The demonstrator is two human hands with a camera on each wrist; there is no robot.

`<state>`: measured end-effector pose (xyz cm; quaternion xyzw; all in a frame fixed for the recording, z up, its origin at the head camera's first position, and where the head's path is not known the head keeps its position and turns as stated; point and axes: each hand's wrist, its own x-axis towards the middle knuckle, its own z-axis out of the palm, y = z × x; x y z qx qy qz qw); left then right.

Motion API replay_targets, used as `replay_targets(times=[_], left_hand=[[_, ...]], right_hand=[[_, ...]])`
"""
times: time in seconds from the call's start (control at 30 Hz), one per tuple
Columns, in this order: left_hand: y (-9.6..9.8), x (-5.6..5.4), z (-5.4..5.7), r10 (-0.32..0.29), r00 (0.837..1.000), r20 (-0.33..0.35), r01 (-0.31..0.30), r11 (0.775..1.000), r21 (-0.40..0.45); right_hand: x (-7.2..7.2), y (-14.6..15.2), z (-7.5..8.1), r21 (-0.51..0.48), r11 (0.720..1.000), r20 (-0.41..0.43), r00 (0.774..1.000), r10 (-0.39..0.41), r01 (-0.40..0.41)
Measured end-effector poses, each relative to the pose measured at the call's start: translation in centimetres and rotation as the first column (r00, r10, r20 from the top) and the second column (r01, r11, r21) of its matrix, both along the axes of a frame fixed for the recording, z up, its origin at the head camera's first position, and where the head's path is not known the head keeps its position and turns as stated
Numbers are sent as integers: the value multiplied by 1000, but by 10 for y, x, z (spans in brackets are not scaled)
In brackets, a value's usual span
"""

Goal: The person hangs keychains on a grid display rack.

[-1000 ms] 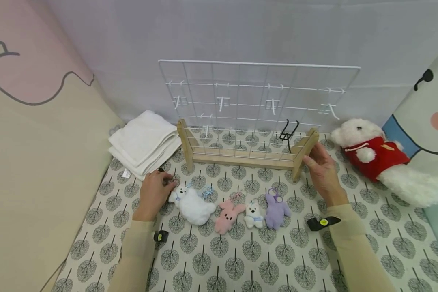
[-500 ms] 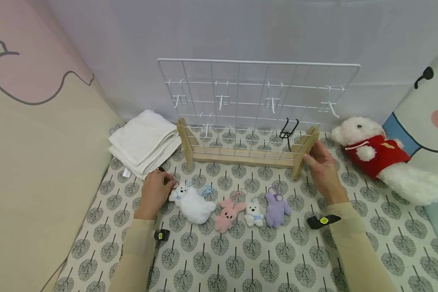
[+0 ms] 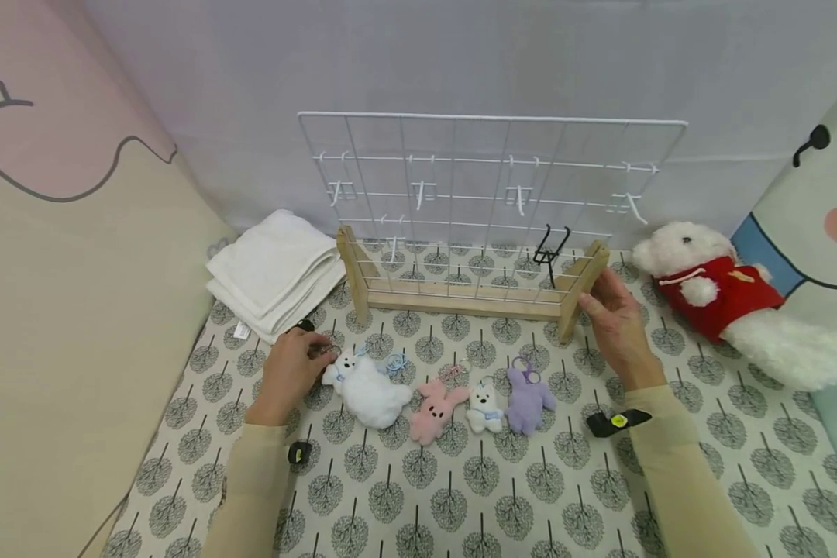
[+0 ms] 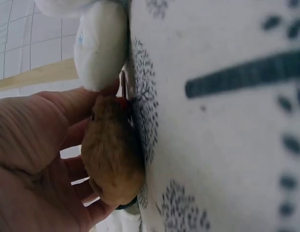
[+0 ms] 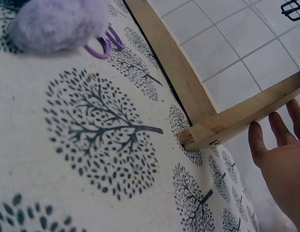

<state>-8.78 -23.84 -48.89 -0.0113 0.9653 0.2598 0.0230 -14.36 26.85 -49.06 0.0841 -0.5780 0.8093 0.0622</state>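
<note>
My left hand [image 3: 289,372] curls round a small brown plush toy [image 4: 113,152] lying on the cloth; in the head view the hand hides most of it. Right beside those fingertips lies a large white plush keychain [image 3: 373,395]. My right hand [image 3: 619,333] grips the wooden right end [image 3: 582,291] of a white wire grid rack [image 3: 453,163], thumb on the front and fingers on the outer side. In the right wrist view, fingertips [image 5: 256,137] touch that wooden piece [image 5: 247,111]. To the right of the white plush lie a pink bunny [image 3: 432,411], a small white bear [image 3: 484,408] and a purple plush [image 3: 528,403].
White hooks [image 3: 519,200] and one black hook [image 3: 549,252] hang on the grid. Folded white towels [image 3: 275,267] lie left of the rack. At the right lies a big white plush in a red hoodie [image 3: 718,298]. A tree-patterned cloth [image 3: 453,504] covers the table.
My left forearm has shifted slightly left, while the hand stays at the brown plush toy. The right hand keeps its grip on the rack's end.
</note>
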Motion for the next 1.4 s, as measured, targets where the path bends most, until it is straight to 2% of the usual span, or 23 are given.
replay_targets(times=[0.3, 0.6, 0.87, 1.0, 1.13, 1.3, 1.4], left_hand=[[3, -5, -2, 6, 1000, -14, -6, 1000, -13], [6, -12, -3, -37, 999, -35, 32, 991, -128], [7, -11, -5, -59, 994, -86, 44, 985, -165], [5, -9, -4, -31, 997, -77, 21, 992, -128], [3, -5, -1, -7, 999, -34, 5, 998, -55], [1, -2, 1, -19, 1000, 8, 19, 1000, 10], [-1, -2, 0, -24, 1000, 12, 24, 1000, 17]], right_hand=[[1, 1, 0, 3, 1000, -5, 1000, -4, 4], [0, 0, 1, -16, 1000, 5, 1000, 4, -4], [0, 0, 0, -25, 1000, 1, 1000, -3, 3], [-1, 0, 0, -26, 1000, 0, 1000, -1, 1], [-1, -1, -1, -26, 1000, 2, 1000, 3, -3], [-2, -1, -1, -49, 999, -11, 1000, 6, -6], [-1, 0, -1, -63, 998, -24, 1000, 8, -9]])
